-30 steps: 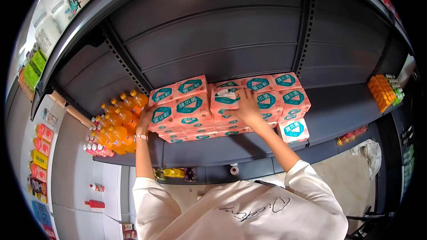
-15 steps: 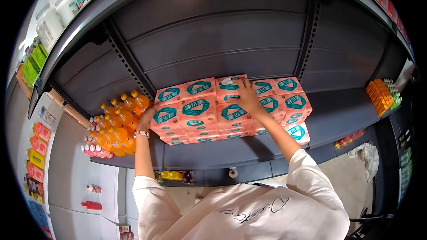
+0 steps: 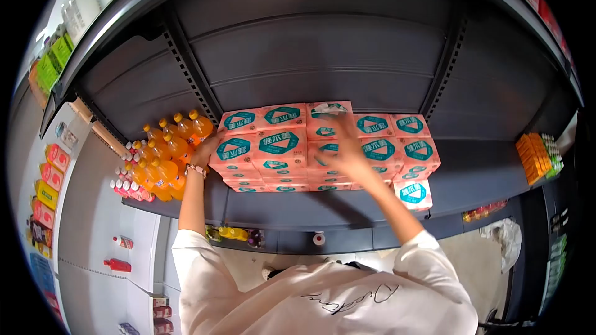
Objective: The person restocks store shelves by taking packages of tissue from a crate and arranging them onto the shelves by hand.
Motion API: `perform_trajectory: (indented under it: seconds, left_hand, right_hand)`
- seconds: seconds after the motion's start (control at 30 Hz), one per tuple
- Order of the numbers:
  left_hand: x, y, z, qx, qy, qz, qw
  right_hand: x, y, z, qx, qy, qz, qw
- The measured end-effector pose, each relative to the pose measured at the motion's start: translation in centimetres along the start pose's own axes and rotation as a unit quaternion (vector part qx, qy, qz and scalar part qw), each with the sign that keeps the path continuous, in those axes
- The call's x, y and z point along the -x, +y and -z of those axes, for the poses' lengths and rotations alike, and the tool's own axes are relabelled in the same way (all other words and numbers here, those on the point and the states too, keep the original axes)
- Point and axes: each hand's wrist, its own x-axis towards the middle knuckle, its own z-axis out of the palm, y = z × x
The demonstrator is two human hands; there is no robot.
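Pink tissue packs (image 3: 282, 146) with teal hexagon labels are stacked in rows on the dark shelf. My left hand (image 3: 207, 149) lies along the stack's left side, beside the orange drink bottles (image 3: 164, 170); its fingers look stretched out, partly hidden against the packs. Over the front of the middle column is my right hand (image 3: 349, 156), its fingers apart and smeared by motion, with nothing seen in it. Behind it, one tissue pack (image 3: 328, 125) in the back row shows a crumpled white patch on top. Another tissue pack (image 3: 414, 195) sits low at the front right.
Small pink-and-white bottles (image 3: 133, 189) stand beyond the orange drinks. Orange cartons (image 3: 532, 158) are at the shelf's far right. Overhead, the upper shelf edge (image 3: 133, 9) curves across; a metal upright (image 3: 189, 71) rises behind the bottles. Lower down are yellow bottles (image 3: 233, 233).
My right hand has come off the top of the back middle pack and moved down toward the front of the stack. My left hand stays at the left side. The view has shifted slightly.
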Motion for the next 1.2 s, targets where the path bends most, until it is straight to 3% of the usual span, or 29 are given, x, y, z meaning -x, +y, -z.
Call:
perform_trajectory:
  seconds: [0.03,0.1,0.13,0.23,0.3,0.33,0.37,0.43,0.53,0.57,0.67,0.77,0.83,0.87,0.9,0.97,1.03,1.1,1.2]
  left_hand:
    - [-0.3,-0.2,-0.1,-0.021,0.004,0.006,1.000]
    - [3.3,2.3,-1.9,-0.085,0.085,-0.091,0.989]
    - [5.1,4.5,-3.4,-0.120,0.123,-0.144,0.974]
    - [8.8,7.7,-10.7,-0.227,0.306,-0.382,0.842]
    - [14.2,9.7,-17.9,-0.212,0.184,-0.459,0.843]
    - [14.9,8.7,-20.8,-0.281,0.112,-0.482,0.822]
    - [16.6,9.3,-23.7,-0.306,0.039,-0.555,0.773]
    - [17.9,7.0,-29.3,-0.302,-0.080,-0.598,0.738]
    - [19.7,3.6,-35.3,-0.291,-0.239,-0.531,0.759]
    - [19.9,2.0,-36.8,-0.278,-0.272,-0.520,0.760]
    - [19.6,-3.7,-40.4,-0.216,-0.331,-0.419,0.818]
    - [20.1,-7.9,-42.8,-0.188,-0.310,-0.308,0.880]
    - [19.8,-9.4,-44.2,-0.096,-0.319,-0.230,0.914]
    - [19.7,-9.0,-45.0,-0.098,-0.303,-0.225,0.921]
    - [19.8,-8.7,-45.8,-0.101,-0.288,-0.219,0.927]
    - [19.5,-8.3,-47.1,-0.108,-0.294,-0.233,0.921]
    - [19.1,-9.3,-49.0,-0.137,-0.274,-0.242,0.921]
    - [19.2,-8.9,-49.6,-0.037,-0.330,-0.173,0.927]
    - [20.9,-9.4,-46.5,0.027,-0.328,-0.177,0.928]
  right_hand:
    - [1.3,-4.4,2.2,-0.196,-0.099,-0.018,0.976]
    - [4.3,-8.1,4.7,-0.355,-0.333,0.131,0.864]
    - [5.3,-9.1,5.1,-0.432,-0.390,0.240,0.777]
    - [9.5,-12.9,5.8,-0.584,-0.496,0.315,0.560]
    - [10.8,-13.8,5.9,-0.596,-0.493,0.328,0.542]
    - [11.3,-14.0,6.1,-0.602,-0.491,0.335,0.533]
    - [11.7,-14.1,6.3,-0.600,-0.470,0.347,0.546]
    - [11.9,-14.0,7.0,-0.589,-0.427,0.372,0.577]
    - [13.7,-12.2,8.1,-0.481,-0.368,0.389,0.694]
    - [13.9,-11.2,8.5,-0.478,-0.313,0.355,0.739]
    - [15.1,-9.5,10.5,-0.442,-0.198,0.250,0.839]
    - [16.0,-9.0,13.1,-0.400,-0.110,0.214,0.884]
    - [17.3,-5.1,15.1,-0.232,0.020,0.031,0.972]
    - [17.7,-1.3,14.3,-0.110,0.148,-0.072,0.980]
    - [17.7,3.2,14.3,-0.060,0.226,-0.117,0.965]
    - [21.8,15.0,11.7,0.198,0.315,-0.241,0.897]
    - [25.2,17.7,10.4,-0.004,0.186,-0.467,0.865]
    - [27.7,19.0,7.0,0.090,0.228,-0.417,0.875]
    - [29.0,14.2,4.7,-0.018,0.319,-0.368,0.873]
